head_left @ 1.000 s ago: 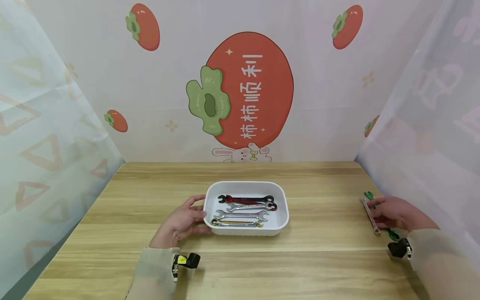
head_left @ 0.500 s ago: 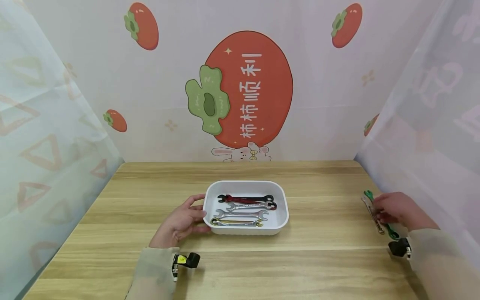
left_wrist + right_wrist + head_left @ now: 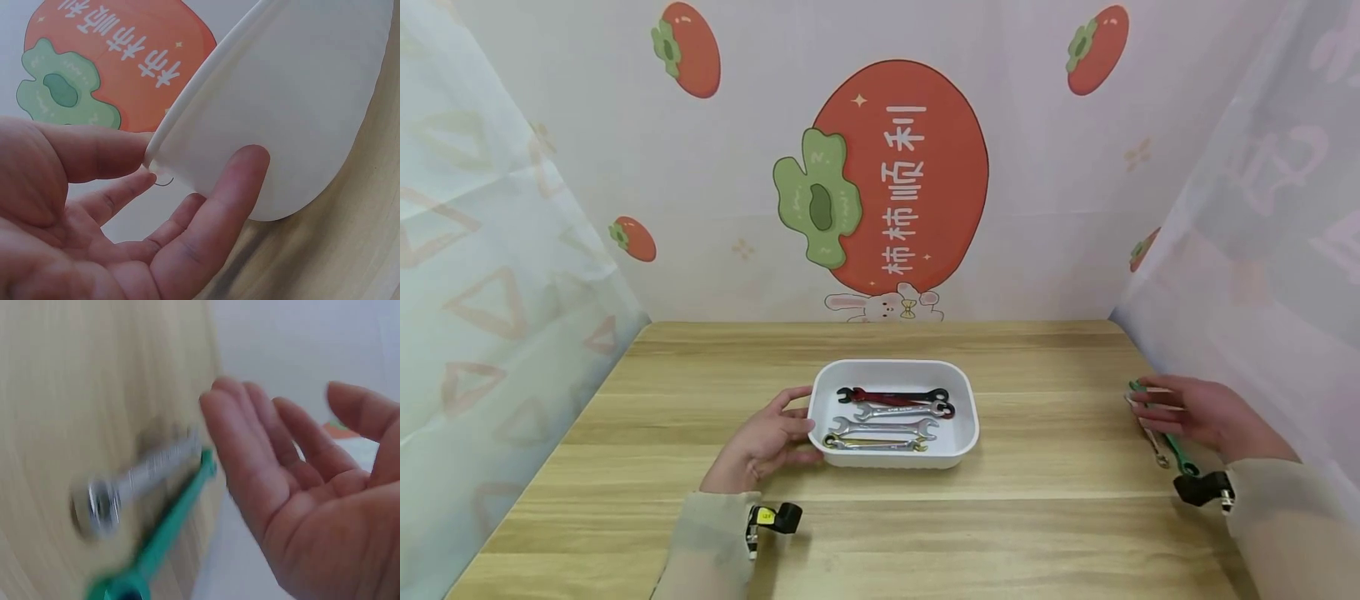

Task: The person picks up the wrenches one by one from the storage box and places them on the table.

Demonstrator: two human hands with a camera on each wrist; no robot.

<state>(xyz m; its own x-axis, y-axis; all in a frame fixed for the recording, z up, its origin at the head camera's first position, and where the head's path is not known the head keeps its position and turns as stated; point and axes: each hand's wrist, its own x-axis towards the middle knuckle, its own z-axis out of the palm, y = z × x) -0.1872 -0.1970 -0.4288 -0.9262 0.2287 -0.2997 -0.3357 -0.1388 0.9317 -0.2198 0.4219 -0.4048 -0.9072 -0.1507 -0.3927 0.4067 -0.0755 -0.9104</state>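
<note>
Backdrop lettering [image 3: 901,181] read "柿柿顺利"; the yellow label [image 3: 766,516] was illegible. A silver wrench [image 3: 147,475] and a green wrench [image 3: 178,515] lay near the bench's [image 3: 1037,542] right edge. Right hand [image 3: 1210,408]: released. Left hand [image 3: 763,442]: relaxed fingers touching the white tray [image 3: 895,460]. The right wrist view showed fingers clear of both wrenches; the head view overlapped them.

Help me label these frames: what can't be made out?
Green wrench: head view, middle hidden by the right hand; right wrist view, ring end cut off by bottom edge.
Silver wrench beside it: right wrist view, details blurred.
Red wrench: head view, partly covered by a lettered silver wrench.
</note>
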